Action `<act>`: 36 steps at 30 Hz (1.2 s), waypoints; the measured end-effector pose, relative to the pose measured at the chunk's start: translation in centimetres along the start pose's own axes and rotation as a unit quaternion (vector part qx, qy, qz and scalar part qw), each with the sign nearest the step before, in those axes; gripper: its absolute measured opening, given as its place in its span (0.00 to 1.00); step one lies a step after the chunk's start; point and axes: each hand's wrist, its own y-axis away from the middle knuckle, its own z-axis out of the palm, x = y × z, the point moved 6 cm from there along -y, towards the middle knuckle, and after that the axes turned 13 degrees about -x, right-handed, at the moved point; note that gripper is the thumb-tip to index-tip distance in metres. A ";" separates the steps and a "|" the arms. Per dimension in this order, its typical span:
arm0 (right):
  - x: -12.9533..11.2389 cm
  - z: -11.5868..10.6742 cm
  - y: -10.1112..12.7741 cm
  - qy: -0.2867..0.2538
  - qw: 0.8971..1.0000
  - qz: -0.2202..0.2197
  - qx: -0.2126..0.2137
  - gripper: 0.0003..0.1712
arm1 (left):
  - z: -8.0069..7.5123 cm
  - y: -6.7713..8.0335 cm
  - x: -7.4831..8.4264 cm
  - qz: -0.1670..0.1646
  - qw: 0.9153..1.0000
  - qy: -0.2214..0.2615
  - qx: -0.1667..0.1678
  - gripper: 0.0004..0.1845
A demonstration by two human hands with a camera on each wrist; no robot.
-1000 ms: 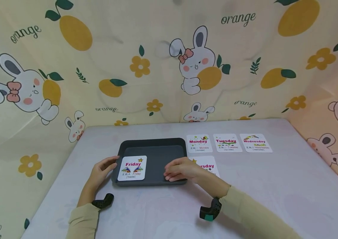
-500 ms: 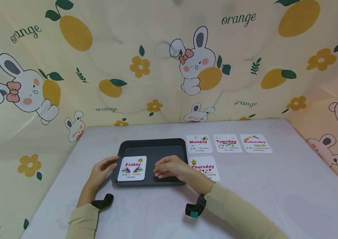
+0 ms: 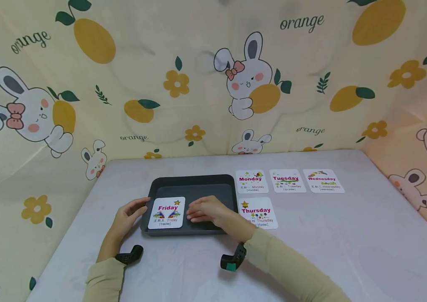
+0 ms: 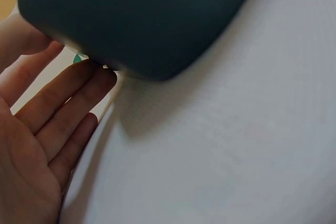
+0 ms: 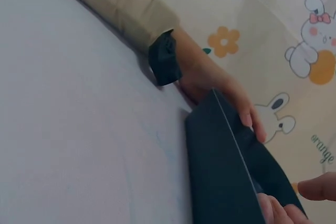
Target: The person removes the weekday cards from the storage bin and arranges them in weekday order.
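A dark tray [image 3: 194, 188] sits on the tabletop [image 3: 349, 251], a little left of its middle. Inside the tray, in its near-left corner, lies the Friday card [image 3: 166, 212], flat and face up.

The left hand [image 3: 125, 218] rests against the left wall of the tray, near the near-left corner. Its fingers are almost straight and spread a little, the tips touching the rim [image 4: 102, 74] — it seems to keep the tray steady, not to grasp it. So this grip is loose and holds nothing.

The right hand [image 3: 206, 210] is over the tray floor, just right of the Friday card, palm down. Its fingers reach toward the right edge of the card and look relaxed; whether they touch the card already, I cannot tell.

To the right of the tray, four cards lie in order, probably as a sequence of days: Monday [image 3: 251, 181], Tuesday [image 3: 286, 180] and Wednesday [image 3: 322, 181] in a far row, Thursday [image 3: 257, 213] nearer, under Monday.
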 end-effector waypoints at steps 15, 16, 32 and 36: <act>0.8 0.8 -1.2 -0.049 0.997 0.016 0.055 0.21 | 0.0 0.1 0.2 -0.005 1.000 0.002 -0.001 0.24; 0.8 0.9 -1.2 -0.052 0.997 0.017 0.057 0.21 | 0.0 0.1 0.2 -0.006 1.000 0.002 -0.001 0.24; 1.0 1.8 -1.9 -0.046 0.991 0.010 0.123 0.18 | 0.0 0.1 0.1 0.009 1.000 0.000 0.002 0.22; 0.9 1.9 -2.0 -0.026 0.992 0.008 0.126 0.17 | 0.0 0.0 0.2 0.012 1.000 0.001 0.003 0.22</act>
